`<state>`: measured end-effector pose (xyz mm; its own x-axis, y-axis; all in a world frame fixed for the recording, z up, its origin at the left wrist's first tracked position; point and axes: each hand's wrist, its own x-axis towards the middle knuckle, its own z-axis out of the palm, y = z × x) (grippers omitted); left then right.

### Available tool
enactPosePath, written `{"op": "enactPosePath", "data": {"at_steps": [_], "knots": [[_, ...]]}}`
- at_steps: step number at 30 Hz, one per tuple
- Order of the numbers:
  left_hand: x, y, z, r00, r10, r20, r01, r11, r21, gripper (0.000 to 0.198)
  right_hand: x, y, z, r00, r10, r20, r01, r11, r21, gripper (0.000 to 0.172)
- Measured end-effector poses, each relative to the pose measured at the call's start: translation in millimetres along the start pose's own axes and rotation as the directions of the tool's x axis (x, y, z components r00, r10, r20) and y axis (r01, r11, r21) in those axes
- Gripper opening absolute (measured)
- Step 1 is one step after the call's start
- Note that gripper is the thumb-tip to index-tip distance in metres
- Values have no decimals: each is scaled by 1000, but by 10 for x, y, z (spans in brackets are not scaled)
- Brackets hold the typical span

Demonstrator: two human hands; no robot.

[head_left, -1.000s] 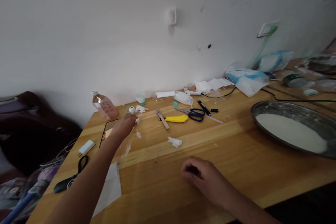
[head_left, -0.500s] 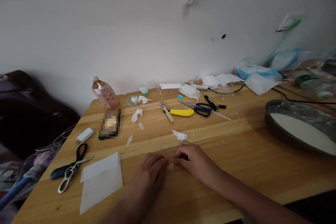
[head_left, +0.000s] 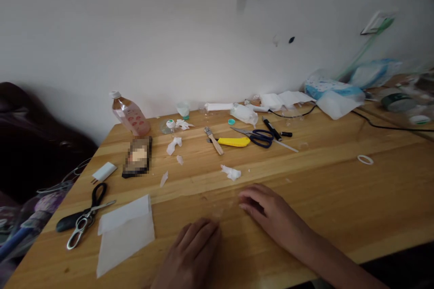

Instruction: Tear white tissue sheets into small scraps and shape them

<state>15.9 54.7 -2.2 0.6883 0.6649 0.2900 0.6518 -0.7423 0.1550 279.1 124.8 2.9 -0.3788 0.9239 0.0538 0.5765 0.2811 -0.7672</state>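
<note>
- Tabletop, wooden
- Left hand, palm down toward front edge; grip hidden, cannot tell
- Right hand, loosely curled, thumb and fingers apart, holding nothing visible
- Crumpled white tissue, mid-tabletop, just beyond right hand toward back edge, long axis mostly sideways; right hand nearer

One left hand plus one right hand, that's two hands in play, and silver scissors plus navy-handled scissors make two pairs! Singles now: one yellow cutter, one wooden-handled tool, one black marker, one pink bottle, one phone, one charger, one teal disc, one white ring! And two, yes, two blue-and-white packs!
</note>
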Motion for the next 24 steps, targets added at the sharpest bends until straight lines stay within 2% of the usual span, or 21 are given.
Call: {"op": "enactPosePath", "data": {"at_steps": [1,3,5,6,8,9,12,16,19,22,24], "knots": [[14,21,-4,999,-50,-7,49,998,-41,46,14,-12,19,1000,-10,10,10,1000,-18,17],[107,48,-15,968,-250,3,246,954,-170,40,62,-50,68,999,-21,32,23,998,-53,14],[262,51,-19,876,-477,71,475,829,-296,28,118,-97,118,999,-18,42,21,996,-85,10],[346,43,-14,826,-551,123,557,759,-337,23,143,-118,139,999,-14,46,19,995,-98,9],[497,11,7,791,-592,155,605,720,-340,13,175,-149,168,998,-14,61,20,994,-111,10],[554,-8,18,787,-595,163,611,718,-334,10,182,-158,175,997,-16,70,24,993,-112,11],[645,-51,29,794,-580,180,605,728,-323,9,168,-162,171,995,-28,93,37,995,-95,14],[619,-44,-15,808,-564,172,589,752,-297,12,112,-144,127,995,-42,95,48,997,-66,18],[498,5,-65,839,-523,150,544,803,-243,15,78,-124,83,993,-56,106,62,997,-53,20],[299,78,-117,894,-421,155,445,874,-196,16,72,-106,61,992,-59,112,66,996,-55,15],[152,122,-144,920,-354,165,382,906,-185,26,89,-103,72,993,-51,111,58,996,-67,12]]}}
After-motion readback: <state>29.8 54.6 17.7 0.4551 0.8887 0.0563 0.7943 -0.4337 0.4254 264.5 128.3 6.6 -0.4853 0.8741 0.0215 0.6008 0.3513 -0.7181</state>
